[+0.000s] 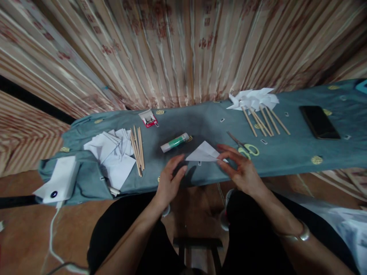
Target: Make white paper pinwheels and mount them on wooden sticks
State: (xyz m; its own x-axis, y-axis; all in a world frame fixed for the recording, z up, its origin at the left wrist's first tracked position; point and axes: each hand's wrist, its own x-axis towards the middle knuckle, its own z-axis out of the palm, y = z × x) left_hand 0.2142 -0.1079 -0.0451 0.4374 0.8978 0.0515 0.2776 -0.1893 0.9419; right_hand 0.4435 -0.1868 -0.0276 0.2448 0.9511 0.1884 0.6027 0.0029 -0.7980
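A white sheet of paper (203,152), folded into a triangle, is at the front of the cloth-covered table. My right hand (239,168) pinches its right corner between thumb and fingers. At the opposite corner is my left hand (169,179), its thumb and forefinger apart; whether a fingertip touches the paper I cannot tell. Just behind the paper lies a glue stick (175,142) with a green label. Scissors (243,147) with pale green handles rest beyond my right hand, blades slightly apart.
On the left are a stack of white paper squares (110,147), several wooden sticks (138,149), a red box of pins (149,120) and a white device (61,179) with a cable. Paper pinwheels (255,100) on sticks and a black phone (319,122) lie right. Curtains (183,49) hang behind.
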